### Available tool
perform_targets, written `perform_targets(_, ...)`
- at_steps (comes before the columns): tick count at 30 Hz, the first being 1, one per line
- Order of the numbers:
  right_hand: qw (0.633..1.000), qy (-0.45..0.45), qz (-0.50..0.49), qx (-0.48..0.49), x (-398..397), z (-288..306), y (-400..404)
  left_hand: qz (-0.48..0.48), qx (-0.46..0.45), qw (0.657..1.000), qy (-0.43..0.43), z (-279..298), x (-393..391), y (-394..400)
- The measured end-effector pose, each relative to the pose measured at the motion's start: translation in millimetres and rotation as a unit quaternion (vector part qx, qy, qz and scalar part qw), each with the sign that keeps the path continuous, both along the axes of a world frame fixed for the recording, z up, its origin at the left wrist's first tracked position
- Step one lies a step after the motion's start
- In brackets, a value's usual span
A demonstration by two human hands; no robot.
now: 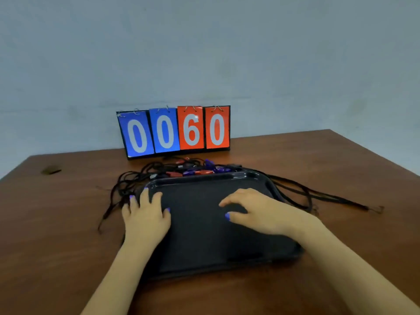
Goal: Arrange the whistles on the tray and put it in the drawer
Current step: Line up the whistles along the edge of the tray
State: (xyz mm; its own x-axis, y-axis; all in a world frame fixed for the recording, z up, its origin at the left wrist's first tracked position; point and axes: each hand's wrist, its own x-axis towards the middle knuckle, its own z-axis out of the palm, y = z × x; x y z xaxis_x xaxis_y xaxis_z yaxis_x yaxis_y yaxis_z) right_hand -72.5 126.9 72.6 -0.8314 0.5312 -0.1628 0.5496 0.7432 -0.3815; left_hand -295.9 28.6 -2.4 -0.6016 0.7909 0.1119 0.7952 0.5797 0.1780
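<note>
Black rectangular plastic tray [200, 242] with raised rim is lying flat on the wood, nothing loaded in it. Red and purple plastic whistles [200, 170] on black cord lanyards [318, 194] are sitting bunched just behind its far edge, cords trailing out both sides.

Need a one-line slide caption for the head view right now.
Both hands, left hand and right hand, rest on the empty black tray; whistles piled behind it.
</note>
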Motion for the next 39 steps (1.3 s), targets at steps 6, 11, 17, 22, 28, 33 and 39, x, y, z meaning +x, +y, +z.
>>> perform_targets(6,0.992,-0.047,-0.038,0.113,-88,-12,53,-0.006,-0.038,0.999,0.036,-8,5,-3)
perform_targets(11,0.976,-0.054,-0.148,0.147,-102,-40,94,-0.008,-0.057,0.998,0.021,0,10,-10)
perform_targets(17,0.971,-0.020,-0.182,0.152,-86,-84,84,-0.035,-0.180,0.983,-0.003,10,21,-22)
perform_targets(22,0.970,0.000,-0.170,0.171,-71,-87,80,-0.041,-0.210,0.976,0.032,17,25,-26)
perform_targets(28,0.970,0.078,-0.182,0.139,-65,-85,78,-0.009,-0.145,0.986,0.078,16,15,-28)
perform_targets(33,0.933,0.199,-0.266,0.136,-58,-75,93,0.020,-0.057,0.996,0.067,13,3,-25)
perform_targets(39,0.929,0.182,-0.280,0.157,-48,-83,111,0.019,0.046,0.998,0.041,15,-4,-19)
